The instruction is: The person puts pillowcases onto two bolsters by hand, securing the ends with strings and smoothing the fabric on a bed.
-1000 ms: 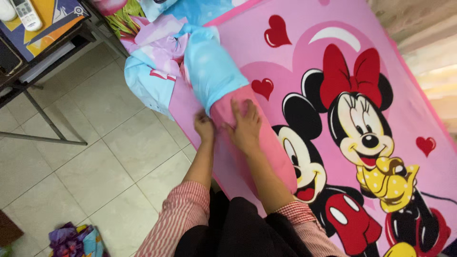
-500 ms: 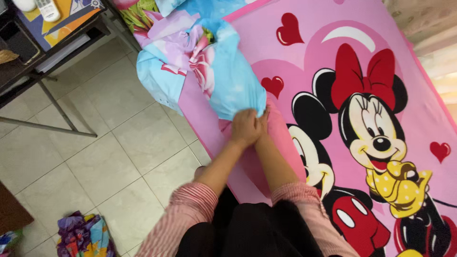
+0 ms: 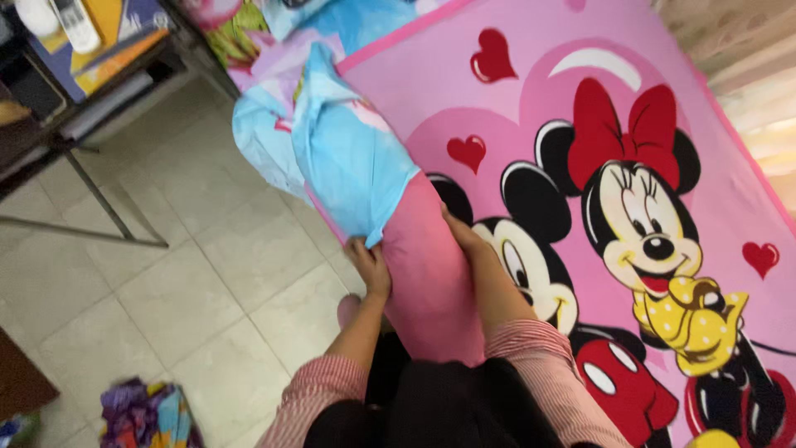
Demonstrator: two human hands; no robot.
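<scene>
Pink bolster [image 3: 431, 282] lying at bed edge, long axis 11 to 5 o'clock, near end against torso. Blue cover [image 3: 348, 158] pulled over far half, rest bunched at 11 o'clock. Left hand [image 3: 369, 261] clamped on cover hem at bolster's left side. Right hand [image 3: 464, 236] pressed on bolster's right flank, fingers hidden, grip unclear. Hands apart, bolster between. Pink cartoon sheet [image 3: 597, 124] underneath. Table [image 3: 75, 75] at 10 o'clock over tiled floor [image 3: 182, 274].

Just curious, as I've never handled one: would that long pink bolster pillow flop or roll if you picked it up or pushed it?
The pink bolster probably bends rather than staying stiff: it looks soft and stuffed. Its round, long shape suggests it could roll if pushed sideways. It seems light, since the left hand and right hand steady it while the blue cover goes on.
</scene>
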